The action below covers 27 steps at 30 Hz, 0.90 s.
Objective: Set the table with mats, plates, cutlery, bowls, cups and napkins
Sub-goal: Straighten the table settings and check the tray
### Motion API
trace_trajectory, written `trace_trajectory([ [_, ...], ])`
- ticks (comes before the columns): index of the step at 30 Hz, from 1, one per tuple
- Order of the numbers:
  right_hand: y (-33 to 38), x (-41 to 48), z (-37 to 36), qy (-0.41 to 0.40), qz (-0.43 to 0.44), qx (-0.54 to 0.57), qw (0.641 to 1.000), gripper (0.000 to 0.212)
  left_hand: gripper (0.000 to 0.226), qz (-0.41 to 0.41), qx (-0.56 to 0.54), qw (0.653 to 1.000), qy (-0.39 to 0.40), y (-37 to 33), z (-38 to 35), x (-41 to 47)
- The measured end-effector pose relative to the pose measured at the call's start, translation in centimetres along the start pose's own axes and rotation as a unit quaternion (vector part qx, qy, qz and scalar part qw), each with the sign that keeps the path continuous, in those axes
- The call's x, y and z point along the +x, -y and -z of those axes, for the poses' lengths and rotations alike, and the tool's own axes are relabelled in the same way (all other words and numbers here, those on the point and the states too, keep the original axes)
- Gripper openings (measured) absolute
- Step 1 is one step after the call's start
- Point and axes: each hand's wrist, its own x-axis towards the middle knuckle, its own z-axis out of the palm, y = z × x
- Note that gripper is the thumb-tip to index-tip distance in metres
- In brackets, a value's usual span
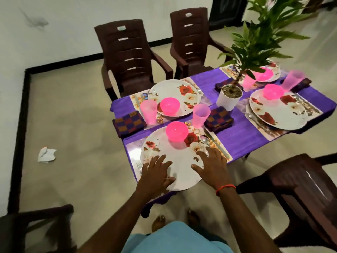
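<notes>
A white flowered plate (179,157) lies on a mat at the near end of the purple table (238,137). A pink bowl (176,131) stands on its far part. My left hand (156,172) rests with spread fingers on the plate's near left rim. My right hand (212,166) lies flat on its right rim, beside a knife and spoon (212,143). A pink cup (201,115) and a checked napkin (218,119) sit beyond the plate. Three more settings with plates, pink bowls, cups and napkins fill the table.
A potted plant (230,96) in a white pot stands mid-table. Two brown plastic chairs (131,57) stand at the far side, another chair (299,196) at my right and one (36,229) at my lower left. Crumpled paper (47,155) lies on the floor.
</notes>
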Motion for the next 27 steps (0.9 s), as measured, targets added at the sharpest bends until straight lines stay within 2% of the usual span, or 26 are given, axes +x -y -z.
trace_trajectory([
  [3, -1.6, 2.0, -0.7, 0.019, -0.010, 0.003, 1.000, 0.059, 0.046, 0.060, -0.008, 0.994, -0.089, 0.0, -0.8, -1.3],
  [5, -2.6, 3.2, -1.3, 0.033, -0.012, 0.005, 0.999, 0.054, 0.034, 0.115, -0.018, 0.984, -0.132, 0.2, -1.4, -2.1],
  [8, -4.0, 4.8, -2.2, 0.072, -0.007, 0.043, 0.996, 0.048, 0.030, 0.219, -0.048, 0.969, -0.106, -0.2, -2.0, -2.8],
  [12, -5.6, 5.8, -3.7, 0.134, 0.010, 0.087, 0.987, 0.046, 0.023, 0.303, -0.090, 0.940, -0.128, -1.3, -3.2, -3.5],
  [16, -6.4, 6.7, -4.4, 0.158, 0.022, 0.146, 0.976, 0.045, 0.018, 0.332, -0.104, 0.928, -0.133, -1.4, -4.6, -3.6],
  [22, -7.8, 7.8, -4.9, 0.136, 0.023, 0.223, 0.965, 0.041, 0.009, 0.361, -0.204, 0.885, -0.212, -2.4, -5.2, -2.9],
  [27, -8.6, 8.5, -5.5, 0.125, 0.008, 0.254, 0.959, 0.040, 0.005, 0.356, -0.228, 0.881, -0.214, -2.2, -5.4, -2.5],
])
